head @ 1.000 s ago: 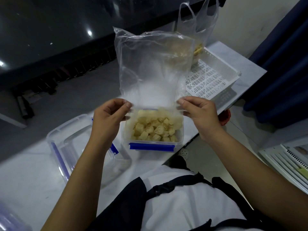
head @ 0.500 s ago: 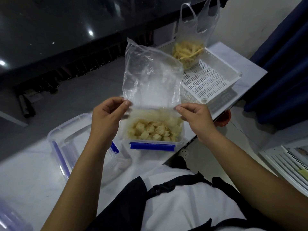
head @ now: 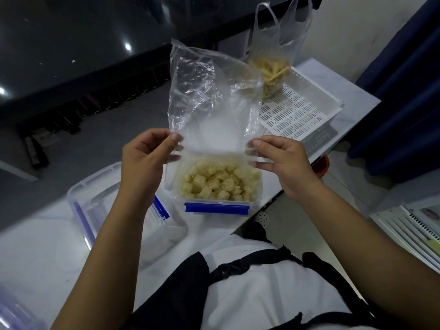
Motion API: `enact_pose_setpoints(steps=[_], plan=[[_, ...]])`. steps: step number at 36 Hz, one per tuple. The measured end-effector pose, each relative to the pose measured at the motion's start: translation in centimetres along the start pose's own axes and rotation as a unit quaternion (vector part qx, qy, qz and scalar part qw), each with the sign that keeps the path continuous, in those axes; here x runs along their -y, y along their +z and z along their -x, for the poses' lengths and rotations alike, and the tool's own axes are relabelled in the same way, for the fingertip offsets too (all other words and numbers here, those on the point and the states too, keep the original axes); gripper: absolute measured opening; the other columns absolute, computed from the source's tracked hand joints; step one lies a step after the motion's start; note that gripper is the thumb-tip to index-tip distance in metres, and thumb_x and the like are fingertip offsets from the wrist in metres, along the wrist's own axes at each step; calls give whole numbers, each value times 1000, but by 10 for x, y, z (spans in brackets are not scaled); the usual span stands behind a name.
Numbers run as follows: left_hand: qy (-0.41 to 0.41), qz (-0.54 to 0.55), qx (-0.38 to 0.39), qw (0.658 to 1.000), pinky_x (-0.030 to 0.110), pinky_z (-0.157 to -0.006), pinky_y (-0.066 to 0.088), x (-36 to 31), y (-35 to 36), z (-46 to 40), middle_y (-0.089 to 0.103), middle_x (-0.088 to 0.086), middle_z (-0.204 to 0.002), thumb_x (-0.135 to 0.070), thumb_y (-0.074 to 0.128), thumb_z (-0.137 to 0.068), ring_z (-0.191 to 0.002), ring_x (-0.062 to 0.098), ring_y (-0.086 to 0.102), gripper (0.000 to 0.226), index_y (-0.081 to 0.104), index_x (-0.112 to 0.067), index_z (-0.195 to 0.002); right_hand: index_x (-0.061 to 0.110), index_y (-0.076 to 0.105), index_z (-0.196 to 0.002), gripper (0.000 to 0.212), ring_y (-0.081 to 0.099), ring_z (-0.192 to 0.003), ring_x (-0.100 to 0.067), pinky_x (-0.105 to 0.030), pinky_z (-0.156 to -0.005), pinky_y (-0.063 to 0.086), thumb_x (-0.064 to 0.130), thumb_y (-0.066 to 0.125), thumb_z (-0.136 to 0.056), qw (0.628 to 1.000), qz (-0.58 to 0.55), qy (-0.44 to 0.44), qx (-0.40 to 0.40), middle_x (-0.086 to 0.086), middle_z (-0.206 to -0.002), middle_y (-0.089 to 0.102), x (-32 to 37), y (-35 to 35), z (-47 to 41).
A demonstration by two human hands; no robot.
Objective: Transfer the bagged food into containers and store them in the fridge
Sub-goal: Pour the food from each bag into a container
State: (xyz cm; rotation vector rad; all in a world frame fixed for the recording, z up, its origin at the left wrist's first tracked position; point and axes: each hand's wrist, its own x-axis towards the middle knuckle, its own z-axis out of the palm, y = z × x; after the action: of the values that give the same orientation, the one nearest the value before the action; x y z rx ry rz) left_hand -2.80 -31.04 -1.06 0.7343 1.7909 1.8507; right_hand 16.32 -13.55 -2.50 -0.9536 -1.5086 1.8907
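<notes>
An empty clear plastic bag hangs upside down above a small clear container with blue clips. My left hand pinches the bag's left lower edge and my right hand pinches its right lower edge. The container is full of pale yellow food chunks and stands on the white counter near its front edge. A second clear bag with yellow strips of food stands in a white slotted basket at the back right.
A larger empty clear container with blue clips sits left of the filled one, partly behind my left forearm. Another container's corner shows at the bottom left. A dark glass surface lies beyond the counter; a blue curtain hangs at the right.
The bag first dropped lower and narrower over the container, then lifted and spread again. Both hands stayed on its lower edge, close above the container.
</notes>
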Motion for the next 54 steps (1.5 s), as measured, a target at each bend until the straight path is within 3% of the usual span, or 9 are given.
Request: enact_pose_setpoints(steps=[8,17,26,33,39,44,46,49,54], plan=[[13,5,-9,1000,29,-76,60,-2,-3,-2,77,0,-92,-17,67,-95,-84,18,71,7,74,-17,-97,4,75,-98,10,71,-97,-28,-51,-90,59,4,67,-93,1000,15,18,11,-11,-96,76,-2,10,1],[7,1,-13,1000,32,-77,61,1,-5,1,76,-1,-90,-16,67,-95,-84,18,71,8,74,-17,-98,5,76,-101,12,72,-92,-20,-39,-78,63,3,68,-92,1000,7,1,3,-6,-95,77,0,12,-2],[-5,-8,-21,1000,32,-78,61,3,-8,1,76,1,-94,-18,65,-96,-87,21,72,9,74,-18,-99,10,78,-94,10,72,-92,-18,-44,-80,63,4,70,-90,1000,-6,-6,-8,-4,-94,78,0,4,-5],[-8,1,-24,1000,29,-75,61,4,-8,0,76,2,-93,-17,67,-95,-83,19,71,8,75,-17,-98,12,80,-91,11,73,-85,-20,-39,-69,61,5,71,-90,1000,-27,-13,-4,-7,-95,77,0,-4,-8],[-90,-36,-4,995,25,-64,57,14,-4,3,76,5,-95,-13,67,-95,-75,14,70,7,73,-16,-95,5,75,-93,5,73,-82,-25,-41,-67,63,4,71,-90,999,1,27,-39,-8,-90,75,-9,-10,-9],[-134,-70,1,988,22,-59,55,24,2,11,77,5,-92,-18,71,-92,-71,16,70,6,76,-15,-94,9,75,-88,4,71,-76,-16,-29,-64,60,5,74,-87,999,24,18,-30,-5,-83,74,-9,-15,-5],[-145,-78,2,986,25,-63,57,26,3,11,76,8,-94,-19,72,-92,-75,19,70,8,76,-14,-95,9,74,-88,4,69,-75,-11,-25,-62,56,6,75,-87,997,53,22,-47,-4,-83,72,-10,-17,-7],[-149,-84,6,985,33,-71,59,25,4,9,76,9,-91,-18,71,-92,-78,22,71,6,76,-15,-91,9,72,-86,6,68,-78,-14,-30,-66,57,6,76,-86,996,64,28,-61,-8,-87,71,-9,-22,-8],[-154,-100,22,983,39,-79,62,23,8,8,76,7,-89,-19,71,-92,-87,29,72,8,77,-15,-89,10,71,-85,7,67,-69,-5,-17,-55,50,8,77,-85,995,80,17,-58,-4,-84,71,-8,-30,-5]])
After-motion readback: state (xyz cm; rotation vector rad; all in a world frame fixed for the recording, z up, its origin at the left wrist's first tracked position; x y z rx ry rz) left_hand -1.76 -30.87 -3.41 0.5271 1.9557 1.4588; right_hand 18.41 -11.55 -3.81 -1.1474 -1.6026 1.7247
